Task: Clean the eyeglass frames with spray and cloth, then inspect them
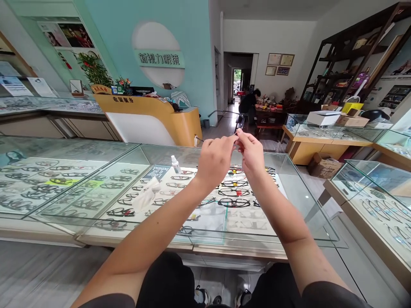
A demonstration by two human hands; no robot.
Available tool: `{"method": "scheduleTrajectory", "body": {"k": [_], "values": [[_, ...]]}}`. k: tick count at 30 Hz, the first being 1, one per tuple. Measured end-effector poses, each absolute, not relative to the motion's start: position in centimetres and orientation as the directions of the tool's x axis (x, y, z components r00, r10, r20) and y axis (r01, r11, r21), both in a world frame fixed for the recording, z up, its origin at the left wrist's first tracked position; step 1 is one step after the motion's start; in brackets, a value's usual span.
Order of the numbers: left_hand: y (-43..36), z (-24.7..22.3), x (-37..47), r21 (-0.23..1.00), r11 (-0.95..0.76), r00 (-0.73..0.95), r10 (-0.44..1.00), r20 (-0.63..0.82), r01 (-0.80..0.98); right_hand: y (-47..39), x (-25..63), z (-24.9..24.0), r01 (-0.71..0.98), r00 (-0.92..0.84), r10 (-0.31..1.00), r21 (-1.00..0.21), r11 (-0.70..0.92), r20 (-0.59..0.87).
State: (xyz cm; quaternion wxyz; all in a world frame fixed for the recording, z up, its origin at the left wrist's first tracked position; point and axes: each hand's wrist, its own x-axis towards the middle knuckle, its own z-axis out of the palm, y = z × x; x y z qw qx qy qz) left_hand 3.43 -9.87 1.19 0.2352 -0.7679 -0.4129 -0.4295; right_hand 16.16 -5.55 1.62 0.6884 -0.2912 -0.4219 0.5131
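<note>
In front of me, above the glass counter, my left hand [215,160] and my right hand [252,149] meet, fingers closed, on a pair of eyeglasses [221,112]. One thin dark temple sticks out to the left above the left hand. A shorter dark tip shows beside that hand's knuckles. Fingers hide most of the frame and lenses. Beneath the hands, a small white spray bottle [175,164] stands upright on the counter. A crumpled pale cloth [146,194] lies nearer to me, left of my left forearm.
The glass display counter [189,239] holds rows of eyeglasses. A dark printed card [157,172] lies near the bottle. Another display case [369,214] stands at right, with a cardboard box [324,164] on the floor behind it. A yellow cashier desk [184,126] and a seated person [248,104] are farther back.
</note>
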Motion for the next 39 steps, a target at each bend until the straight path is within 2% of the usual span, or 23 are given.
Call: {"method": "scheduleTrajectory", "body": {"k": [3,6,8,9,11,13,16,19,23,25,27,33,39], "values": [[-9.2,1.6,1.8,0.106,-0.632,0.218,0.414,0.884,0.768,-5.6,16.8,2.2,-0.369,0.014,0.942,-0.873,0.318,0.336],[-8.9,2.5,-0.6,0.315,-0.758,0.103,0.447,0.889,0.571,-5.8,18.7,3.1,-0.201,0.022,0.87,-0.85,0.486,0.492],[-8.9,3.3,-2.2,0.429,-0.798,0.05,0.494,0.868,0.423,-6.0,20.5,3.8,-0.027,0.087,0.737,-0.738,0.675,0.671],[-9.0,3.7,-2.9,0.464,-0.807,0.038,0.511,0.859,0.366,-6.2,21.3,4.1,0.07,0.065,0.652,-0.655,0.752,0.756],[-9.2,4.3,-3.8,0.496,-0.821,0.03,0.525,0.851,0.281,-6.7,22.7,4.7,0.217,-0.08,0.512,-0.486,0.846,0.855],[-9.5,4.5,-4.3,0.5,-0.838,0.041,0.519,0.854,0.219,-7.2,23.3,4.9,0.282,-0.22,0.428,-0.362,0.888,0.877],[-10.1,4.4,-4.1,0.468,-0.86,0.057,0.488,0.871,0.205,-7.8,23.2,4.9,0.348,-0.295,0.358,-0.249,0.904,0.886],[-10.5,4.2,-3.8,0.372,-0.864,0.05,0.411,0.91,0.338,-8.5,22.7,4.9,0.423,-0.304,0.325,-0.179,0.888,0.895],[-10.4,4.8,-3.4,0.056,-0.791,0.19,0.215,0.958,0.61,-9.6,22.6,5.1,0.543,-0.249,0.262,-0.09,0.835,0.932],[-10.1,5.4,-3.3,-0.089,-0.742,0.28,0.136,0.95,0.664,-10.1,22.7,5.2,0.616,-0.206,0.232,-0.058,0.786,0.951],[-9.6,6.0,-3.1,-0.161,-0.71,0.326,0.102,0.94,0.686,-10.6,22.6,5.4,0.677,-0.167,0.218,-0.049,0.735,0.961],[-7.9,6.3,-2.0,-0.165,-0.694,0.346,0.128,0.93,0.701,-10.5,22.2,5.4,0.721,-0.12,0.228,-0.073,0.689,0.966],[-6.1,5.0,-1.7,-0.127,-0.668,0.371,0.235,0.898,0.733,-9.5,21.8,5.0,0.772,-0.15,0.414,-0.155,0.617,0.898]]}}
